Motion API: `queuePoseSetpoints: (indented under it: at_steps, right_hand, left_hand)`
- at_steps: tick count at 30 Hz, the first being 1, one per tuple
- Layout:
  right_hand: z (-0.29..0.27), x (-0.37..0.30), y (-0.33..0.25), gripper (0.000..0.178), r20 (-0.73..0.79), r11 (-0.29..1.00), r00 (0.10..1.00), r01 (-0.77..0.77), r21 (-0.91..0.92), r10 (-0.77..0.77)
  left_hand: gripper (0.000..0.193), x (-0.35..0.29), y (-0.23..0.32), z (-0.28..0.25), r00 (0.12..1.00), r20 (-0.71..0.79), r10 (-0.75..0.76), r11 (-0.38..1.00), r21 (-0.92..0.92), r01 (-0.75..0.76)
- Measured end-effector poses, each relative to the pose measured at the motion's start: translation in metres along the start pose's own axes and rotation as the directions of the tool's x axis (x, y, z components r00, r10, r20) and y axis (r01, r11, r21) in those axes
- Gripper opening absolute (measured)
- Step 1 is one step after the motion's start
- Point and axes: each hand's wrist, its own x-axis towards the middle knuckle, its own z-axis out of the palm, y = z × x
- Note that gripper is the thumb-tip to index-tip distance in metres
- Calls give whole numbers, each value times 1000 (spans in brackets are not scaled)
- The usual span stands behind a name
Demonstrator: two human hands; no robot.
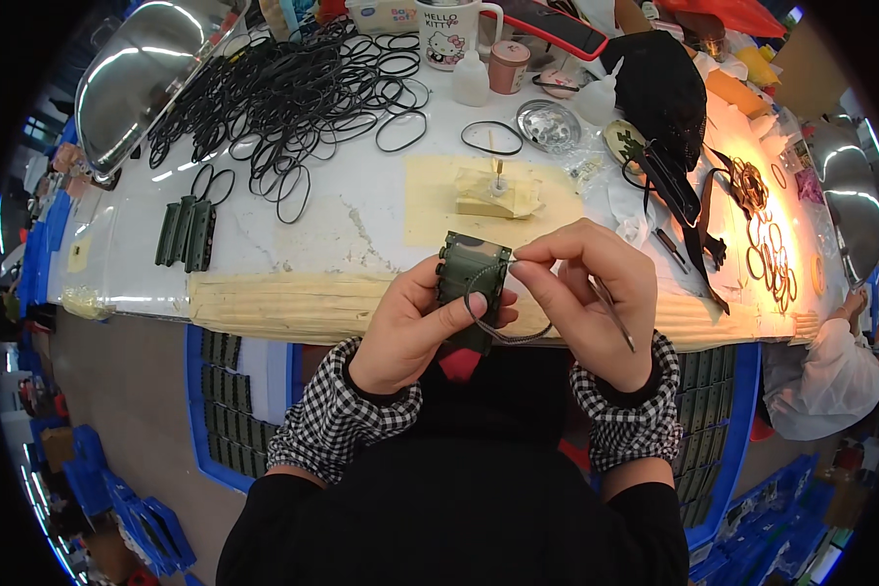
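Observation:
My left hand (400,327) is closed around a dark green, camouflage-patterned ribbed part (474,256), held up over the table's front edge. A black cord loop (518,340) hangs from the part and passes by my left thumb. At the part's upper right corner, the thumb and index finger of my right hand (601,293) pinch together; the tiny bit between them is too small to make out. A thin metal tool (615,317) is tucked in that same hand, its tip pointing down past the palm. The part's underside is hidden by my left fingers.
A tangled pile of black loops (264,93) covers the back left, with several green ribbed parts (186,232) before it. Ahead stands a taped block (498,195) with a small upright pin. Blue trays (197,420) of green parts sit below the table. A mug (447,37) stands behind.

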Motion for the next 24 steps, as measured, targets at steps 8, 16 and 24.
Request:
queuePoseSetpoints:
  at_steps: [8,16,24]
  right_hand:
    - [5,-2,7,7,55,968,979,-201,147,195]
    - [8,-2,10,6,79,966,976,-212,146,202]
    - [10,3,6,7,55,991,991,-126,32,125]
  left_hand:
    - [33,0,-2,0,998,-52,35,999,28,-33]
    - [35,1,-4,1,995,-87,50,994,99,-41]
    - [34,0,-5,-2,993,-86,84,991,113,-74]
